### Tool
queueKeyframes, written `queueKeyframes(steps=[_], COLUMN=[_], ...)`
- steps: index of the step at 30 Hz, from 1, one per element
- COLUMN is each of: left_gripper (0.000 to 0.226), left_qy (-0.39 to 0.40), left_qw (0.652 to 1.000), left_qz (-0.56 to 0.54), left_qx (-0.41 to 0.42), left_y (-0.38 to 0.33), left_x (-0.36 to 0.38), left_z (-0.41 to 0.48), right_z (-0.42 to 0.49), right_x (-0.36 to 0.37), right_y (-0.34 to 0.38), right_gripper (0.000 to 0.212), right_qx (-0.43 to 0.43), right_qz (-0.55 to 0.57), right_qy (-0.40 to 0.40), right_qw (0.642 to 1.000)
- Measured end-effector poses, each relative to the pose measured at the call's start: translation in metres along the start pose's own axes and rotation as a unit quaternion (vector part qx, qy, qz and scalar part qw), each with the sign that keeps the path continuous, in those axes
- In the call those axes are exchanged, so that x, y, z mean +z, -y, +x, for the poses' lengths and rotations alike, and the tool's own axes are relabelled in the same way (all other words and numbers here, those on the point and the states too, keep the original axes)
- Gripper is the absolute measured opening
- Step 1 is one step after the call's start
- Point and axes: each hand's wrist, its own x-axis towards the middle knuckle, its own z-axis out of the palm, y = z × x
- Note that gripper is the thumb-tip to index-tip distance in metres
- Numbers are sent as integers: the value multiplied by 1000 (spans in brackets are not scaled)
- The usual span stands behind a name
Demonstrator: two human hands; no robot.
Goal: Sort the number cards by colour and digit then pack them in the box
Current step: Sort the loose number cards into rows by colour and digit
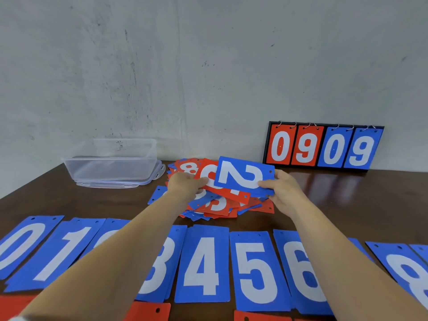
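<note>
Right hand (284, 193) pinched blue 2 (243, 174); left hand (185, 185) gripped red card (234, 194) over pile (220, 208). Blue row (203, 262) mostly laid; reds unsorted, box (108, 158) empty.

flip scoreboard (323, 147), brown table (335, 205), grey wall (208, 66)

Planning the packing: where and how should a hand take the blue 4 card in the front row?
Probably the near short edge of the blue 4 card, approached from the person's side: it lies flat, its long sides hemmed by the blue 3 card and blue 5 card.
</note>
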Motion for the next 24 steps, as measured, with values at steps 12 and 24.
queueKeyframes(steps=[12, 24], left_gripper=[24, 42], left_qy=[-89, -125], left_qw=[991, 978], left_qz=[-97, -165], left_qx=[9, 16], left_y=[13, 26], left_x=[-44, -62], left_z=[6, -18], right_z=[5, -16], right_x=[-4, -3], right_y=[4, 44], right_gripper=[16, 5], right_qx=[-112, -167], right_qz=[-329, -180], right_qy=[-58, -33], right_qw=[936, 969])
